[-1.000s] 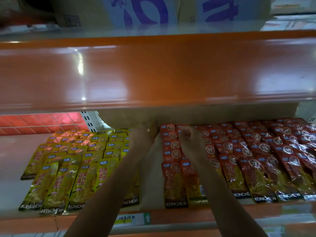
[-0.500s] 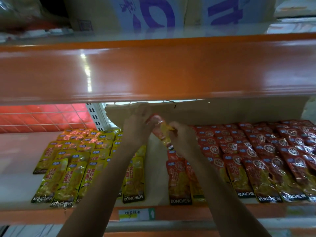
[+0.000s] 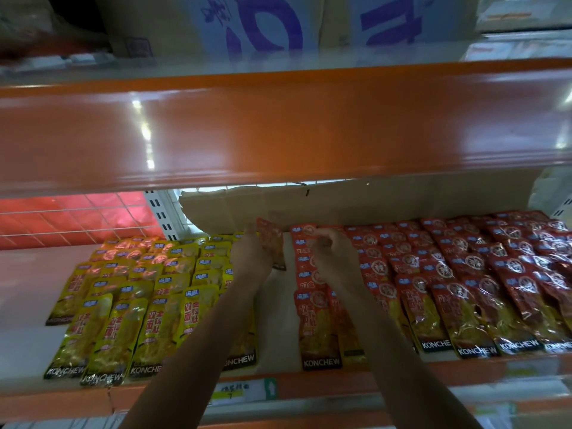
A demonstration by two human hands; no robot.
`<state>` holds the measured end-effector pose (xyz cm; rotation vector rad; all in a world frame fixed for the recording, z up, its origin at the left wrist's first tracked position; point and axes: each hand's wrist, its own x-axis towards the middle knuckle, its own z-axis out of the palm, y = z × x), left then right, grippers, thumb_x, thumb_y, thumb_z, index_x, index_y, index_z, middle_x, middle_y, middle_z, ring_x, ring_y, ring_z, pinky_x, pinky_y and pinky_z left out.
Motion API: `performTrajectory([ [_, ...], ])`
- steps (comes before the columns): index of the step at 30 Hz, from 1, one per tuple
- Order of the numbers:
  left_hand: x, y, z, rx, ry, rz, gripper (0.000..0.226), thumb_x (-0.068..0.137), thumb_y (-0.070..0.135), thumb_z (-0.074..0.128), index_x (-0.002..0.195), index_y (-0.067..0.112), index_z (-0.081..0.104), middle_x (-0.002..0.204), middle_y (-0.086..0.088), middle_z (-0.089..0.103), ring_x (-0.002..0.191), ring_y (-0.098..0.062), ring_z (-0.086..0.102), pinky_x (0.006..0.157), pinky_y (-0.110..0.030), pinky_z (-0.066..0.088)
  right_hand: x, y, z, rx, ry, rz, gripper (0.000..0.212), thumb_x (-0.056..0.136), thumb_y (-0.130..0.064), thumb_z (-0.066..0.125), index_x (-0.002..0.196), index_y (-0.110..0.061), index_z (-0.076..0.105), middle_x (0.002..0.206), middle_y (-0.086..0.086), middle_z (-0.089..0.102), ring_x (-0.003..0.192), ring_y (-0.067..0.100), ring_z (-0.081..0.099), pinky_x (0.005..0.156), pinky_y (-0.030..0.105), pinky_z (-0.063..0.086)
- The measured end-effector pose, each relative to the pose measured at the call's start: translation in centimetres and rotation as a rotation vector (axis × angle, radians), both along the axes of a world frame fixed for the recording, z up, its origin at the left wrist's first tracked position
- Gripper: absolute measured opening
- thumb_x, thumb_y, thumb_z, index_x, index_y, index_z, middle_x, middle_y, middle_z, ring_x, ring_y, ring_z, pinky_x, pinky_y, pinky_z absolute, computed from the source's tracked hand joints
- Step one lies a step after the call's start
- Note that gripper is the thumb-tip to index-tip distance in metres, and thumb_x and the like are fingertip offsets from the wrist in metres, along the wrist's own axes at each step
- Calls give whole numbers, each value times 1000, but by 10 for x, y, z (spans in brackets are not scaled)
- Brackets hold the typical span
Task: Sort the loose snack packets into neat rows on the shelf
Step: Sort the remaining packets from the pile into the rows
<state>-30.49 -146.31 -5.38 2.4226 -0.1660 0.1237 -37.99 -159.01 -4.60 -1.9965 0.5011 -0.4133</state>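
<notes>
While the left hand (image 3: 251, 257) grips a red packet (image 3: 273, 243) with curled fingers, holding it tilted just left of the red rows (image 3: 464, 280), the right hand (image 3: 335, 258) hangs curled over those rows' back left corner; whether it pinches anything I cannot tell. Likely risk: laying the packet in askew could ruffle the overlapped stack, or a forearm could drag the front packets off the lip. Yellow rows (image 3: 139, 298) lie farther left of the red rows, a bare strip of shelf (image 3: 274, 320) between; cardboard (image 3: 371, 202) stands behind, an orange shelf (image 3: 278, 125) above
</notes>
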Motion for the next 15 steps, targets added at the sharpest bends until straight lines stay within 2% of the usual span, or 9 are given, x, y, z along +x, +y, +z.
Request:
performTrajectory([
  [5,10,-15,-12,291,-24,-82,25,94,11,46,114,6,60,111,-15,66,104,-32,62,74,-34,45,-10,-6,1,-1,-8,-16,31,97,-21,49,127,-15,56,122,2,61,101,11,58,83,25,49],
  [7,13,-19,-17,372,10,-89,23,95,8,45,110,6,62,111,-13,66,103,-28,63,71,-30,45,-12,-9,1,-2,-15,-21,31,97,-20,50,126,-14,56,122,2,61,100,9,56,78,19,48],
  [9,15,-22,-23,380,18,-90,22,97,9,43,107,7,63,109,-12,67,99,-26,64,68,-28,44,-13,-12,0,-30,-14,-23,29,97,-18,49,125,-14,57,122,3,62,97,6,53,68,10,39],
  [11,17,-25,-29,371,35,-101,23,99,13,42,107,8,62,107,-11,67,96,-24,65,66,-27,43,-14,-15,0,-57,-10,-28,28,97,-17,50,124,-14,58,121,4,62,96,5,51,65,9,35],
  [15,16,-31,-31,430,74,-95,27,101,24,41,113,11,61,111,-10,66,100,-24,64,67,-27,41,-15,-16,-2,-71,4,-33,29,96,-16,50,123,-12,58,121,3,63,97,4,51,78,18,38],
])
